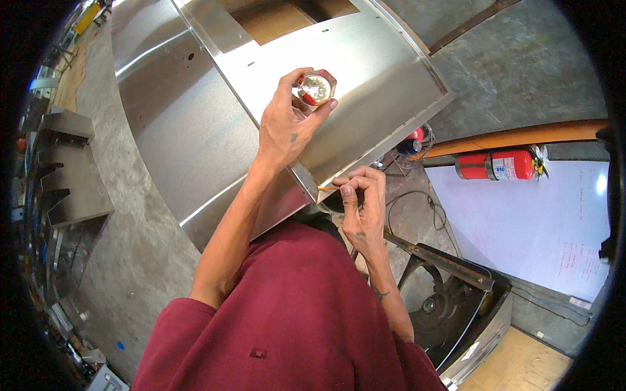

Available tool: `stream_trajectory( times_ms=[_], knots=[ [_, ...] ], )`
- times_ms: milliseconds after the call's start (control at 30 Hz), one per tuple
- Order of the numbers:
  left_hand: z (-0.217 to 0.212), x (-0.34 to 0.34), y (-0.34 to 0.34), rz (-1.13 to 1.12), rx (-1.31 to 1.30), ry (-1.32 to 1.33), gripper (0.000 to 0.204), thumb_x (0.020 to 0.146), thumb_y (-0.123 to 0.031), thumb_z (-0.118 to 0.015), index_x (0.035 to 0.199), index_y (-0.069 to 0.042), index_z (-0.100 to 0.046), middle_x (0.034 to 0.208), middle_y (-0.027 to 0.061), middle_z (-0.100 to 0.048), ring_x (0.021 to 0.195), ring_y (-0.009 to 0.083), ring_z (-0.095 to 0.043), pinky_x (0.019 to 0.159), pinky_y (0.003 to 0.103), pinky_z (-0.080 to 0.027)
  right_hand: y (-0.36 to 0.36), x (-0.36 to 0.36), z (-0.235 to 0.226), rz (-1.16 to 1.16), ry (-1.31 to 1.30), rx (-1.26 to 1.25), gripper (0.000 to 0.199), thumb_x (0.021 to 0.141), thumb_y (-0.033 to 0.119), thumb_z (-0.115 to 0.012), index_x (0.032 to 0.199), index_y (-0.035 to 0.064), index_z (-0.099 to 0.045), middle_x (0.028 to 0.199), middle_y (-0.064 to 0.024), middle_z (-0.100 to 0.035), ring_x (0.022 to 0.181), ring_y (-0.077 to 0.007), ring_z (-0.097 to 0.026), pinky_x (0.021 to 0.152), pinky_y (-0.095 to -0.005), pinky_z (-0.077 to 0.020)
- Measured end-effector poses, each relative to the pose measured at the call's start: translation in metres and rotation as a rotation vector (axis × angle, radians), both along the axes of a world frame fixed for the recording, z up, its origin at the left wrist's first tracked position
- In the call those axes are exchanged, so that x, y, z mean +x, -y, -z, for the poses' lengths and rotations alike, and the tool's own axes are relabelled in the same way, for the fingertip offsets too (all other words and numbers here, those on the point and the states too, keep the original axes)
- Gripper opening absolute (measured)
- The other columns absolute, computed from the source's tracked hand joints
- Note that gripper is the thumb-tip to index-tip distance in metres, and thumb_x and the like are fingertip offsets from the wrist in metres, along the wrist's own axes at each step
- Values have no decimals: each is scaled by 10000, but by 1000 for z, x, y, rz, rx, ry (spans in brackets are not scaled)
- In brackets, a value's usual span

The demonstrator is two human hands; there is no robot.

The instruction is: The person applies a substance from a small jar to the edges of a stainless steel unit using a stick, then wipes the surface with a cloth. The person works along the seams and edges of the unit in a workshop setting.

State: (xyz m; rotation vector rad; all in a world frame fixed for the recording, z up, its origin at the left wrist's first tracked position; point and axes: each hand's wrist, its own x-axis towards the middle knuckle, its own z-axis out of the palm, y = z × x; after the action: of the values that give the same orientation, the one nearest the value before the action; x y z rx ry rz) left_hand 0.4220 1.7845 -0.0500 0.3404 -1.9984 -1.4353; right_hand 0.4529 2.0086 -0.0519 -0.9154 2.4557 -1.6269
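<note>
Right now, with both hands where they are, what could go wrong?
The left hand holds a small red-edged container over the metal panel; a slip might drop it there, possibly spilling it, though I can't tell whether it's open.
The right hand pinches a thin stick at the panel's near corner; if it slips, the fingers could scrape the metal edge.

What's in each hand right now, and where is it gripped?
The left hand holds a small jar around its sides. The right hand pinches a thin orange stick at its visible right part, leaving the left end free.
</note>
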Motion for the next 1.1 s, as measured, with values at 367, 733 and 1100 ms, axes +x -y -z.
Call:
stream_trajectory(
  times_ms=[367, 733, 1100],
  knots=[
    [2, 0, 2, -3, -5, 22, 687, 938, -306, -910, 1494, -86, -571, 1191, 133, -745, 841, 171, -710, 747, 343, -598, 1, -2, -3, -18, -77, 32, 201, 1138, 200, -638, 1154, -1, -647, 1195, -174, -623, 1164, -331, -598, 1002, -454, -524],
    [4, -2, 1, -10, -25, -2, 693, 938, -318, -910, 1494, -79, -573, 1193, 138, -744, 838, 167, -704, 751, 337, -596, 0, -4, -1, -28, -130, 52, 183, 1130, 183, -649, 1157, 2, -654, 1203, -178, -619, 1158, -330, -606, 999, -456, -522],
    [6, -2, 4, -3, -80, 7, 664, 960, -232, -894, 1492, -52, -541, 1185, 183, -771, 904, 196, -782, 746, 317, -624, 0, -1, 1, -1, -57, 7, 179, 1135, 191, -644, 1135, 11, -646, 1196, -161, -637, 1139, -311, -588, 996, -448, -513]
  ],
)
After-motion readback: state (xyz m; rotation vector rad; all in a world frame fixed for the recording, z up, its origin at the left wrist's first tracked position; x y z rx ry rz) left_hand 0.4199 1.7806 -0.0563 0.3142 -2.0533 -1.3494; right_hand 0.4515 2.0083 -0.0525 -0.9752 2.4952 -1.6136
